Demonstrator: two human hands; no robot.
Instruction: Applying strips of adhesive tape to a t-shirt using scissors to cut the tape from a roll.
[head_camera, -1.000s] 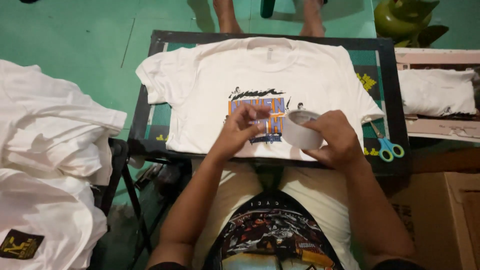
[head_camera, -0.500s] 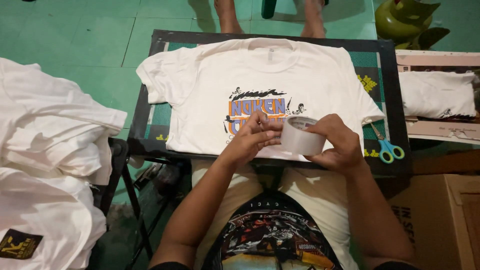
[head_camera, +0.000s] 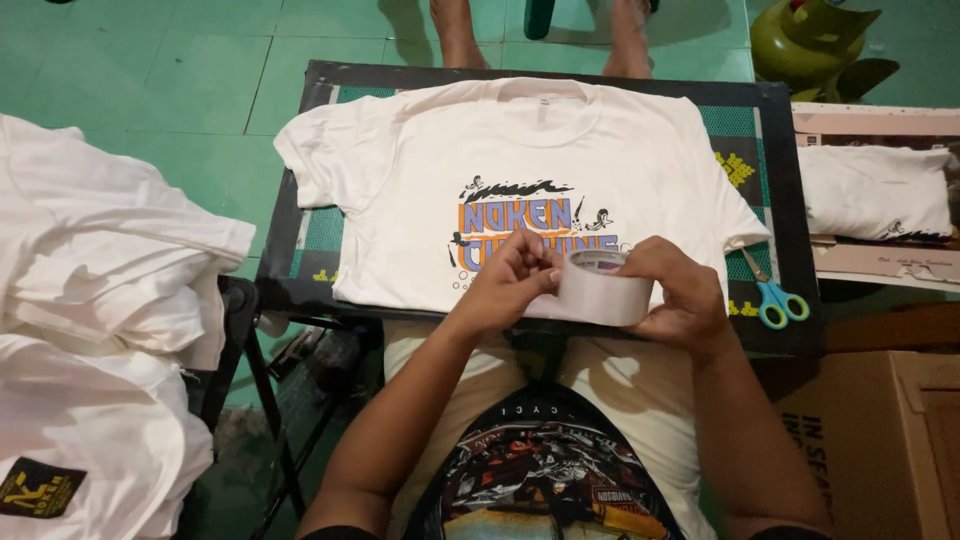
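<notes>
Both hands have sunk a little toward the person's lap since the earlier frame, uncovering more of the printed design on the white T-shirt (head_camera: 520, 180), and the left hand's fingertips have come in tighter against the tape.

Right hand (head_camera: 675, 295) is wrapped around a roll of white tape (head_camera: 598, 288), palm and fingers curled about its far side, so the roll sits just left of that hand with its open core facing up and slightly away. Left hand (head_camera: 515, 280) is pinched narrow, thumb and fingertips touching the near-left edge of the roll; it is the hand closer to whatever loose end there may be. No free end of tape can be made out, since the fingers cover that spot.

Beyond both hands the shirt lies flat on the dark bench (head_camera: 790, 200), its lower hem hidden under the hands and roll. Blue-handled scissors (head_camera: 772, 295) lie just right of the right hand. Well off to the left, a pile of white shirts (head_camera: 110, 330) is cut off by the frame edge.
</notes>
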